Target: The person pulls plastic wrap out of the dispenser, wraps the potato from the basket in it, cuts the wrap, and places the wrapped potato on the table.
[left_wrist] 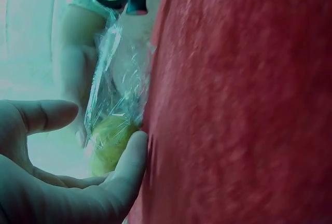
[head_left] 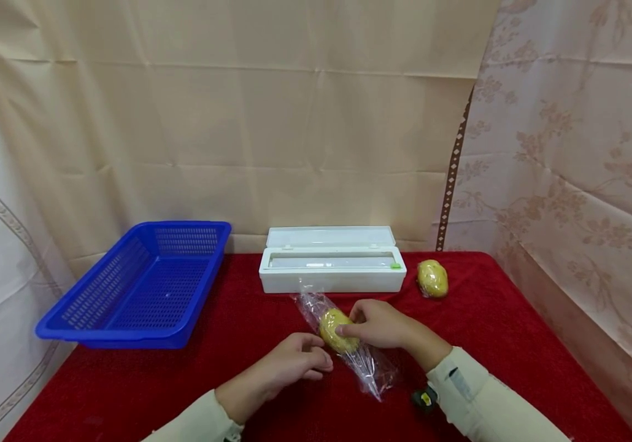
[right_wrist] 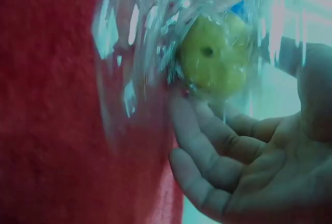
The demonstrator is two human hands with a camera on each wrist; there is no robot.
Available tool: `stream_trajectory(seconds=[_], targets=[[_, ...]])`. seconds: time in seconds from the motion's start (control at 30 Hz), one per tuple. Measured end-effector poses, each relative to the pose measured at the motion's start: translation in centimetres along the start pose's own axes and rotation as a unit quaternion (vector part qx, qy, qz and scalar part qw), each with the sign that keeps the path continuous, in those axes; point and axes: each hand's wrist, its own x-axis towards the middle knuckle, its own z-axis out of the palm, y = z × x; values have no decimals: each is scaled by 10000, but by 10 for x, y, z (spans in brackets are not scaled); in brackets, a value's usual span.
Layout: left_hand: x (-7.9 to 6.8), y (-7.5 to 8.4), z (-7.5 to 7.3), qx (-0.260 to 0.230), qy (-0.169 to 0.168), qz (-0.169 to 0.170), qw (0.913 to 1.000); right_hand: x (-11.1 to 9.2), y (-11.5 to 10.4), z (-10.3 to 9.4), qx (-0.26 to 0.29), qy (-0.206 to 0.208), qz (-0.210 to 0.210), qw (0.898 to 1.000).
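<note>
A yellow potato (head_left: 337, 330) lies on the red cloth in a loose sheet of cling film (head_left: 368, 368), whose gathered end trails toward the front. My right hand (head_left: 385, 325) holds the potato from its right side, thumb on top and fingers alongside, as the right wrist view of the potato (right_wrist: 215, 58) also shows. Just left of it is my left hand (head_left: 288, 365), fingers loosely bent and nothing in its grasp. Seen from the left wrist, its thumb and fingers are spread apart close to the wrapped potato (left_wrist: 111, 143).
Behind the hands stands a white cling film dispenser (head_left: 332, 282), lid raised, with a green slider (head_left: 396, 266). Another film-wrapped potato (head_left: 432, 279) sits at the right. A blue plastic basket (head_left: 194, 307) occupies the left side. Curtains (head_left: 294, 123) hang behind the table.
</note>
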Motion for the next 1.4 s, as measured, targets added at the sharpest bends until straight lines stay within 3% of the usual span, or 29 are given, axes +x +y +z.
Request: stream_trajectory(seconds=[0.23,0.47,0.63,0.73,0.9,1.13,1.4], targets=[[4,5,-7,150,239,91,9996,-10,2,7,513,35,532,9973],[9,1,-15,-211,255,158,9993,-15,6,15,847,-58,669,9941],[14,-4,-20,-369,188,114,9991,-14,6,19,813,117,812,9933],[16,-7,-22,-97,183,168,9996,-15,4,22,778,309,768,9935],[16,-12,-25,751,233,572,9953,-17,1,26,892,557,690,9921],[15,-13,-30,1154,93,1203,9860,-16,3,22,672,572,181,9959],[12,-5,-35,2074,-174,1665,9638,-25,3,5,0,399,-1268,9911]])
